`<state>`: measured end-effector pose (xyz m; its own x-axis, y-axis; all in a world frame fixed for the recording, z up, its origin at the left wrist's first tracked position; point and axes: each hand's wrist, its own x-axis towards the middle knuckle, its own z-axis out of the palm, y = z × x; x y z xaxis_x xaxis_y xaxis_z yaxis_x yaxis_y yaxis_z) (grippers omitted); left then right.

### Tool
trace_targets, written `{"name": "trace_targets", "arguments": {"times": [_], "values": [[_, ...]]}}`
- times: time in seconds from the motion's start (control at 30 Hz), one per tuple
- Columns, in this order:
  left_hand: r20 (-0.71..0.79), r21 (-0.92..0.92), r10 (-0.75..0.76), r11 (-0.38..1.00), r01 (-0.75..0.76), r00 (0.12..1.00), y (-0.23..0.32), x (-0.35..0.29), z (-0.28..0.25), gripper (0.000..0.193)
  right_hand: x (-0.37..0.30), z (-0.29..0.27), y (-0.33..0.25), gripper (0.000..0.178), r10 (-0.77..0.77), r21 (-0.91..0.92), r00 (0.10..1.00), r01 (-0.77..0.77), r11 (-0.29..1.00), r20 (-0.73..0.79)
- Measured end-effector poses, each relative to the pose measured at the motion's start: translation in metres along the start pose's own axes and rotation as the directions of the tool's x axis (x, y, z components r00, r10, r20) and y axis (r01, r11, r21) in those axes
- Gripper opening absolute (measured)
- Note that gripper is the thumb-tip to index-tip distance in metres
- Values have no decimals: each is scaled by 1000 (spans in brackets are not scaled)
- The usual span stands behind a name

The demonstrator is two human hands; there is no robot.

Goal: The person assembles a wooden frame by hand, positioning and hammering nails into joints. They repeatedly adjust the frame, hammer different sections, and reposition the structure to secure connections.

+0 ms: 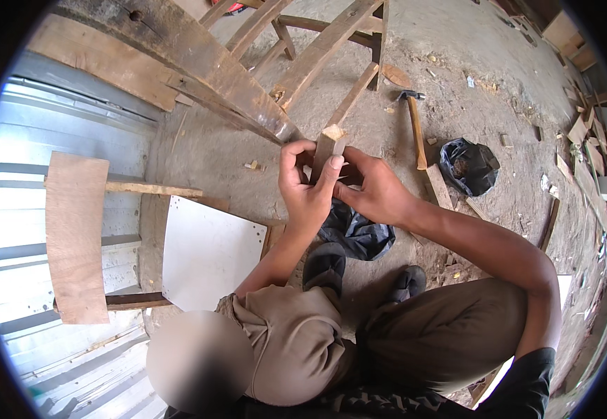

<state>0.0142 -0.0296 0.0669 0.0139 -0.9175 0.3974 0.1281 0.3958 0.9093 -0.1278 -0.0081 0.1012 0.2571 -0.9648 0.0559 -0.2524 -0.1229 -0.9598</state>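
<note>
Between both of my hands is a short grey-brown wooden block (pixel 326 150) with a pale, rough upper end. My left hand (pixel 305 183) is closed on it from the left, its thumb lying along the block's face. My right hand (pixel 373 183) grips it from the right with bent fingers, partly hidden behind the block. A wooden strip (pixel 354 94) runs away just beyond the block; I cannot tell whether the two touch. Farther right on the ground lies a claw hammer (pixel 416 133) with a wooden handle.
A weathered wooden beam (pixel 198 63) and a slatted wooden frame (pixel 328 52) stand ahead. A black bag (pixel 467 166) holding small dark things sits at right; another black bag (pixel 366 234) lies below my hands. A white board (pixel 209 255) and plywood (pixel 76 237) are left. Scrap wood (pixel 593 153) lines the right.
</note>
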Motion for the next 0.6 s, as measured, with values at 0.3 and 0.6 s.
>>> {"name": "trace_targets", "arguments": {"times": [0.3,0.6], "values": [[-187,55,104,994,-96,977,-5,30,-37,42,47,-15,-7,39,-20,173,1000,23,985,-18],[257,-137,-128,976,167,958,-34,36,-48,60,60,-2,1,34,-18,220,999,28,975,-46]]}}
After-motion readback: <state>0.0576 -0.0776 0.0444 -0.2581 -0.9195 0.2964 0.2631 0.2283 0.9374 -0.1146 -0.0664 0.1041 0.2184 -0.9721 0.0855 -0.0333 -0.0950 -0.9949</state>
